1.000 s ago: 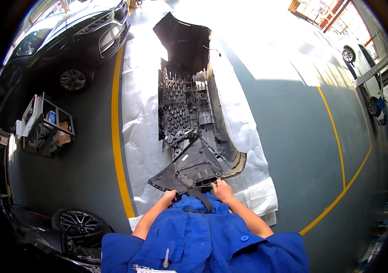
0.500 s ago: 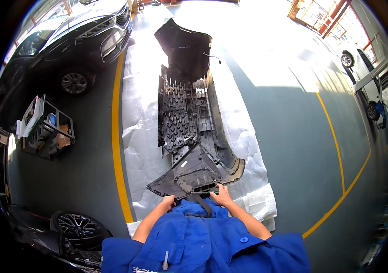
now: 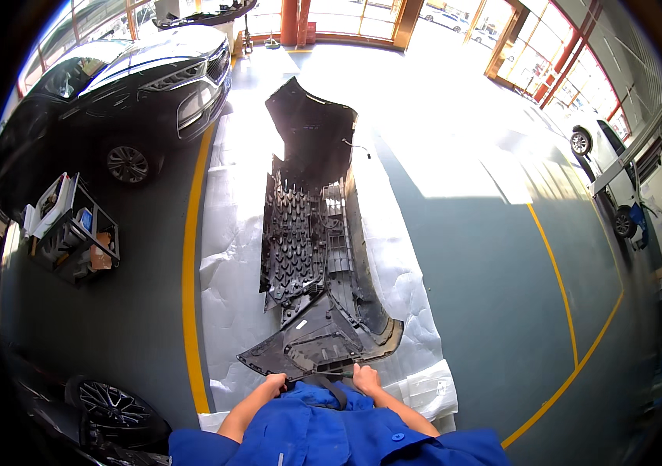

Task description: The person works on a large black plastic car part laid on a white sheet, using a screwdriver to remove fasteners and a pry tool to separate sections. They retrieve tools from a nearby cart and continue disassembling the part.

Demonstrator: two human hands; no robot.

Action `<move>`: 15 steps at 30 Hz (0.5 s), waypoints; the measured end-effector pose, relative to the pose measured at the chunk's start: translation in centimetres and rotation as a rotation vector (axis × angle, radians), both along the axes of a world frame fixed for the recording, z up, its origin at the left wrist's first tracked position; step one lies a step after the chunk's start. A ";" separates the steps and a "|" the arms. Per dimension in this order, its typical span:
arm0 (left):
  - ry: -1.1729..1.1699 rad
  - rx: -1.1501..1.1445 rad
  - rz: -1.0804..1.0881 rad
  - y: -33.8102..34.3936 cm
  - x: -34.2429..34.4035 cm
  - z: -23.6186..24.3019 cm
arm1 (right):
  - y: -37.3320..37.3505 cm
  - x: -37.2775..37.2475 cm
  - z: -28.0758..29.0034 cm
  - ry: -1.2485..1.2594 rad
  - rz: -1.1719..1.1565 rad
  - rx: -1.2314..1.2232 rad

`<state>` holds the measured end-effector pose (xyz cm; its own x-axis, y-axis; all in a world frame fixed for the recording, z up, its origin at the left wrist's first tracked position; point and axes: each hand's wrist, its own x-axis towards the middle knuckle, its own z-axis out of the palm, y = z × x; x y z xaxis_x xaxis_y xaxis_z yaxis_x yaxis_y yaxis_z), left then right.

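The bumper (image 3: pixel 298 241) stretched lengthwise ahead of the left hand (image 3: pixel 275 381) and right hand (image 3: pixel 366 379), both curled at its near end, their grip impossible to tell.

Blk bumper (image 3: pixel 296 233) on wht sheet (image 3: pixel 226 256).

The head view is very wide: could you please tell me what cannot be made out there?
In the head view:
Thin tool: partly covered by the right hand; type too small to tell.
Left hand: too small to tell whether its grip is closed.
Black car part: its underside, hidden by its own body.
Black car: its rear, cut off by the dark rim.
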<state>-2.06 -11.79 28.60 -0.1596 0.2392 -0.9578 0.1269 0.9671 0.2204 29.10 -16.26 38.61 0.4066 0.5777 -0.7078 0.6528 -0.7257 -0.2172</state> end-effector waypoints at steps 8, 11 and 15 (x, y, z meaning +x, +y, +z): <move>-0.082 0.025 0.065 0.1 -1.3 -1.5 | 0.3 -0.1 1.1 0.111 0.053 0.109; -0.046 0.063 0.090 -0.6 -1.7 -1.2 | 1.7 -0.4 1.7 0.380 -0.382 -0.141; -0.044 0.060 0.012 -1.0 -1.6 -0.5 | 1.1 0.3 3.3 0.108 0.944 0.487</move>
